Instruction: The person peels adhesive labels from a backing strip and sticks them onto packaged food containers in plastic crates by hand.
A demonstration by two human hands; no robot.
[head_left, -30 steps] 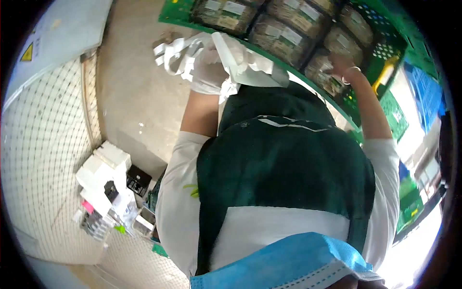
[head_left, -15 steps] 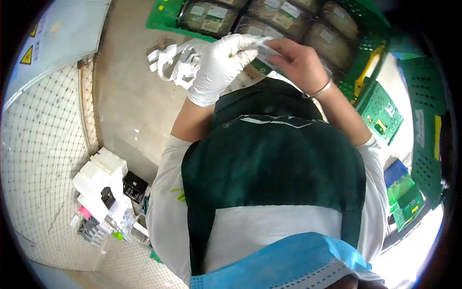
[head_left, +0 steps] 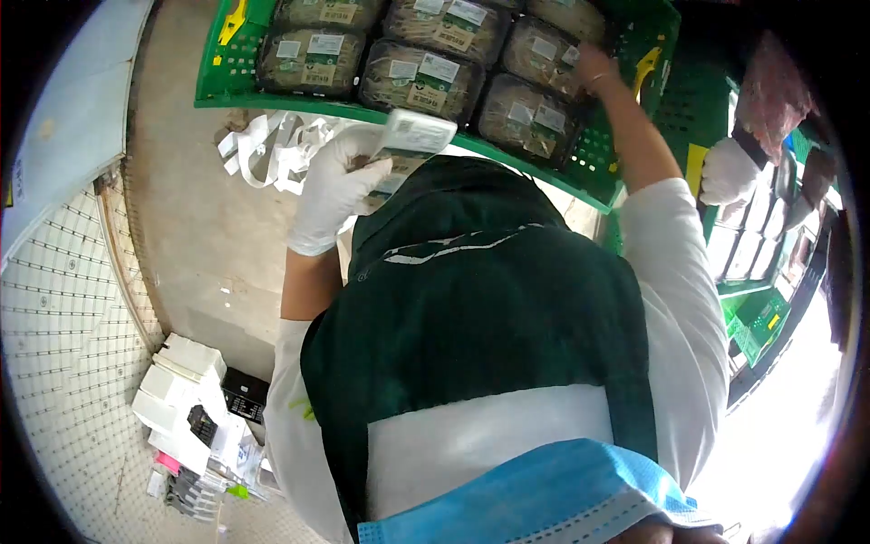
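Observation:
My left hand [head_left: 337, 186], in a white glove, is closed around a bundle of printed white labels [head_left: 419, 133] in front of the crate's near edge. My bare right hand [head_left: 594, 69] reaches over a clear-topped black food tray [head_left: 530, 65] at the right of the green crate [head_left: 353, 111]. Its fingers are blurred beside a white label [head_left: 571, 56] on that tray; whether they press on it is not clear. Several similar trays with pale contents fill the crate. A labelled tray [head_left: 381, 89] in the front row lies just beyond my left hand.
White strips [head_left: 272, 150] lie in a tangle on the floor, left of my gloved hand. Another person's white-gloved hand [head_left: 729, 172] is at the right, by another crate of packs [head_left: 757, 231]. White boxes [head_left: 186, 372] and a black box [head_left: 245, 394] stand lower left.
My hands have separated: the right went from the labels to a tray at the right of the crate, while the left keeps the labels. The view has shifted, showing another person's hand at right.

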